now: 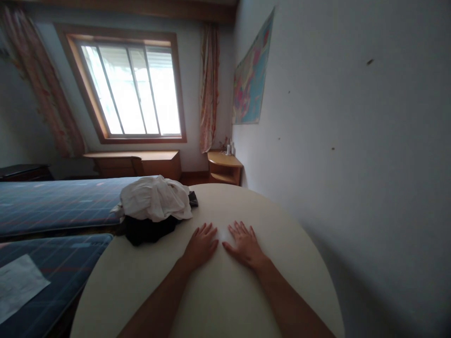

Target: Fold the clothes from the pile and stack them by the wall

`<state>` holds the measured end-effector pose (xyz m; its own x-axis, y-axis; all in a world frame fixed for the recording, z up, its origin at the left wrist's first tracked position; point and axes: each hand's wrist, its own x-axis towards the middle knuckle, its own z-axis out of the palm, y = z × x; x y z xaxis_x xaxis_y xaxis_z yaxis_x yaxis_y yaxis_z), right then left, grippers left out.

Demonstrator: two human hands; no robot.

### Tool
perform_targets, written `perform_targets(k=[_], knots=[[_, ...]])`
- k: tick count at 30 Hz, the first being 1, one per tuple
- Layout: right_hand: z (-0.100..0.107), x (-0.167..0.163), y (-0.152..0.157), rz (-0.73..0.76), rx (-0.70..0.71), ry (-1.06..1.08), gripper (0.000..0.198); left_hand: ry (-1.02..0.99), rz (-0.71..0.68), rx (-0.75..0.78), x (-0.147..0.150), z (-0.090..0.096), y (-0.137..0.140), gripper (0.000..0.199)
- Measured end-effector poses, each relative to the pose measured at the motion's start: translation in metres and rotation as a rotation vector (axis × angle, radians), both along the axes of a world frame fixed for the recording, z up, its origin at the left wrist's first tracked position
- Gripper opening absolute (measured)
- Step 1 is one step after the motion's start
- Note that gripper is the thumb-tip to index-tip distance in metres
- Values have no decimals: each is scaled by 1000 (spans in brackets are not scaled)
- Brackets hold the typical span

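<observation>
Both palms rest flat on a round, cream-coloured table (225, 300). My left hand (200, 246) lies with its fingers stretched forward and holds nothing. Just to its right, a small gap away, my right hand (244, 244) is spread on the tabletop, also holding nothing. Beyond my left hand, at the table's left edge, sits a heap of clothes: a crumpled white garment (155, 199) on top of a black garment (150, 231). A small dark piece (193, 199) sticks out at the heap's right side.
Blue plaid mattresses (63, 202) lie left of the table, one bearing a white paper sheet (21, 284). A white wall (369, 188) with a map (253, 70) runs along the right. Farther back are a corner shelf (225, 160), a wooden desk (158, 162) and a window (130, 89).
</observation>
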<state>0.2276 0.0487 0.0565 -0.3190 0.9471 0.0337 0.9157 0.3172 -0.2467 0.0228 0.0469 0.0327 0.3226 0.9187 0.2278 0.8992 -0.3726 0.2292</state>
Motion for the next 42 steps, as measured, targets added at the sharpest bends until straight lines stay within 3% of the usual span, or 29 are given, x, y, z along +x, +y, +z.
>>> perform_targets(k=[10,42], knots=[[0,-1,4,-3,-52,33,78,44,-35,-23,-3,12,-10,59],[-1,-1,4,9,-54,0,80,42,-28,-38,-4,6,-7,58]])
